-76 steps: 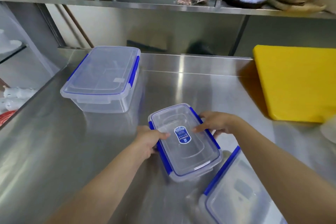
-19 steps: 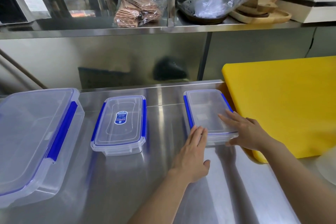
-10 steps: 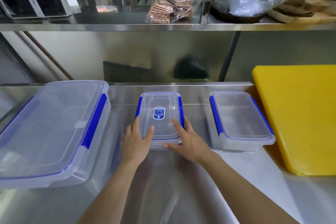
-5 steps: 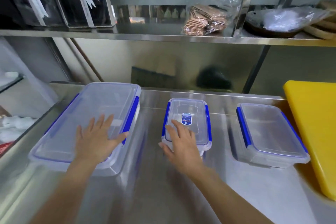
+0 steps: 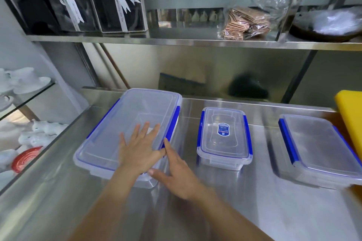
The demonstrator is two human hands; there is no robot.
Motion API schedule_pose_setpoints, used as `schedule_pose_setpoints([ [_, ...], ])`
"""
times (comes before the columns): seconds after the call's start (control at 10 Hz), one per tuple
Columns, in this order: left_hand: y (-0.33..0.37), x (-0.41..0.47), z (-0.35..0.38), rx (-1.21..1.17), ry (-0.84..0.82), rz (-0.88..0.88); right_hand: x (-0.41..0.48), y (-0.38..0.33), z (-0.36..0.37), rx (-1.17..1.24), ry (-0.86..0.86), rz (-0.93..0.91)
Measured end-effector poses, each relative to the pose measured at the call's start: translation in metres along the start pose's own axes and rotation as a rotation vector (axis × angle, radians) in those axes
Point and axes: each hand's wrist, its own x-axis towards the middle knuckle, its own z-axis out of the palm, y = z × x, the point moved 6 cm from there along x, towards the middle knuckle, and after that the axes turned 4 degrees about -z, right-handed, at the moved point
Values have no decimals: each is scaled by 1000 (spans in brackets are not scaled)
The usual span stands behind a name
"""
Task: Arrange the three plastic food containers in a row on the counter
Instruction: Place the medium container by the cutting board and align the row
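Three clear plastic containers with blue clips stand side by side on the steel counter (image 5: 254, 211). The large container (image 5: 117, 123) is on the left, the small container (image 5: 224, 143) with a blue label in the middle, the medium container (image 5: 321, 146) on the right. My left hand (image 5: 140, 149) lies flat on the large container's lid, fingers spread. My right hand (image 5: 176, 174) touches that container's near right corner, a finger against its blue clip, holding nothing.
A yellow cutting board (image 5: 350, 115) lies at the far right, close to the medium container. A steel shelf (image 5: 195, 42) above holds black gift boxes, a bag of wafers and a wrapped dish. White crockery sits on a glass shelf (image 5: 29, 94) to the left.
My right hand left the small container's lid and moved left to the large container's corner. My left hand stays on the large lid. The view shifted left.
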Motion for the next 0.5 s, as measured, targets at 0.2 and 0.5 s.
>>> schedule_pose_setpoints([
  [0.2, 8, -1, -3, 11, 17, -29, 3, 5, -5, 55, -70, 75],
  [0.5, 7, -1, -4, 24, 20, -32, -4, -10, -20, -114, -102, 110],
])
